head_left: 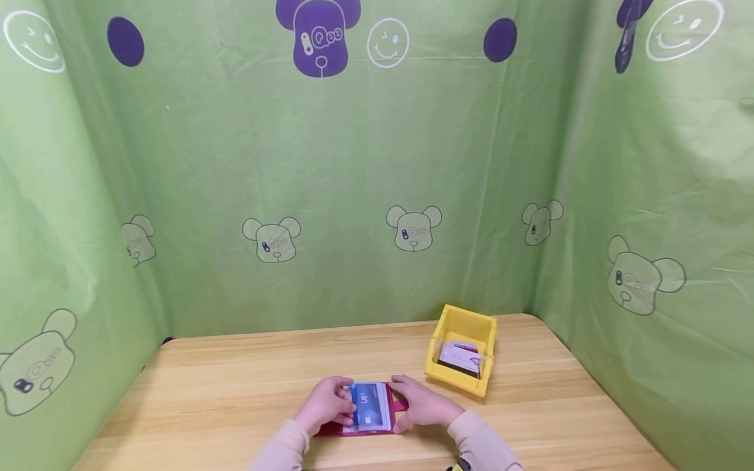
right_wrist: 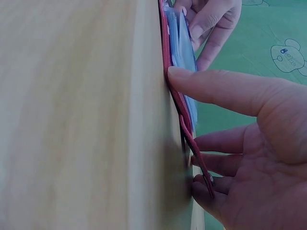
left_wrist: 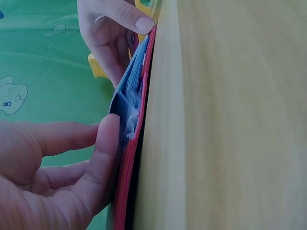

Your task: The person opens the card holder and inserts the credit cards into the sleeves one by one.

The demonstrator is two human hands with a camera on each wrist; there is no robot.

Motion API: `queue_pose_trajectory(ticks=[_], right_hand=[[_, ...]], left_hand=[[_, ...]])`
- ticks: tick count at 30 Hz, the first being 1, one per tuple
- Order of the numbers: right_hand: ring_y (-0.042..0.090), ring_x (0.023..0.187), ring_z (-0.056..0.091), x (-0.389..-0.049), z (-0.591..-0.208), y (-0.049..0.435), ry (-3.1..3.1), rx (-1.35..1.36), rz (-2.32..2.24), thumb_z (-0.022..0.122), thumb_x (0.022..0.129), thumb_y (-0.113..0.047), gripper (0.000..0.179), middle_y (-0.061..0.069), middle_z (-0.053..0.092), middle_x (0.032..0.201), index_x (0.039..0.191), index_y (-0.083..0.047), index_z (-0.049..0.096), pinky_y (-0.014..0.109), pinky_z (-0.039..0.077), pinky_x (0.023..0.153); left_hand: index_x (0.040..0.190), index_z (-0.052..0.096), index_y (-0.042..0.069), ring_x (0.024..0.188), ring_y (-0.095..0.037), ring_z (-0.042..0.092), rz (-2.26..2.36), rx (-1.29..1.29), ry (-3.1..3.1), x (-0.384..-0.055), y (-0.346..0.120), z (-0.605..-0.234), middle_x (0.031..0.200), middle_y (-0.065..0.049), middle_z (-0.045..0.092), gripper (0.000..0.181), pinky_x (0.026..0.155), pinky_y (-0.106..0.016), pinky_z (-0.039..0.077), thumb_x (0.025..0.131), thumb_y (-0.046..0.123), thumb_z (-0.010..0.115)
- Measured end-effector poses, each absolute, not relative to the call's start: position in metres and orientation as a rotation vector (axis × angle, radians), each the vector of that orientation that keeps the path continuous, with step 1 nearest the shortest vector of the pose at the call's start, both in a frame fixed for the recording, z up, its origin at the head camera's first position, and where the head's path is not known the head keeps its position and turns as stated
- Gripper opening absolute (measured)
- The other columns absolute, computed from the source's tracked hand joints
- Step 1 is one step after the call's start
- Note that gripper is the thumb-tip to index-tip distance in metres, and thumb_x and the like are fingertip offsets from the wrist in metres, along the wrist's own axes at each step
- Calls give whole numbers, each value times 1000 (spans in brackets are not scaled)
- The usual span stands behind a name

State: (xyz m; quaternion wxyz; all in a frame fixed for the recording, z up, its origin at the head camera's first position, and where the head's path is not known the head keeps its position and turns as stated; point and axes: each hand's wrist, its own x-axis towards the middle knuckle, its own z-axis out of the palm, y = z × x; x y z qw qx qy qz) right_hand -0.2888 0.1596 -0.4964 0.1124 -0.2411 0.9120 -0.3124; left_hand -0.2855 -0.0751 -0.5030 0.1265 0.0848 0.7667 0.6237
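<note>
An opened red card holder (head_left: 332,429) with clear plastic sleeves (left_wrist: 136,72) lies on the table in front of me. A blue card (head_left: 369,409) shows in the top sleeve. At its left side my left hand (head_left: 328,402) pinches the sleeves with bent fingers, the thumb on the near edge. My right hand (head_left: 425,404) grips the right end of the holder, thumb at the near edge and fingers at the far side. The holder's red strap (right_wrist: 199,155) sticks out between the right thumb and fingers.
A yellow bin (head_left: 456,378) stands behind the right hand, with several cards (head_left: 459,358) inside. The wooden table (head_left: 235,379) is enclosed by green printed curtains (head_left: 353,150) at the back and sides.
</note>
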Motion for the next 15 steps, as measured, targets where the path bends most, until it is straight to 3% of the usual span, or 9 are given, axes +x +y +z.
queue_pose_trajectory(ticks=[9, 15], right_hand=[[49, 140, 32, -289, -498, 159, 2675, -710, -920, 82, 63, -23, 94, 28, 33, 153, 141, 9, 41, 66, 26, 115], [50, 140, 32, -289, -498, 160, 2676, -712, -926, 83, 63, -22, 94, 29, 33, 153, 141, 10, 41, 66, 26, 115]], left_hand=[[131, 45, -19, 55, -13, 59, 1780, 238, 2323, -285, -68, -502, 84, -14, 58, 58, 53, -28, 61, 75, -18, 62], [116, 54, -18, 52, -11, 60, 1697, 233, 2468, -283, -63, -497, 74, -13, 63, 42, 51, -28, 60, 75, -15, 65]])
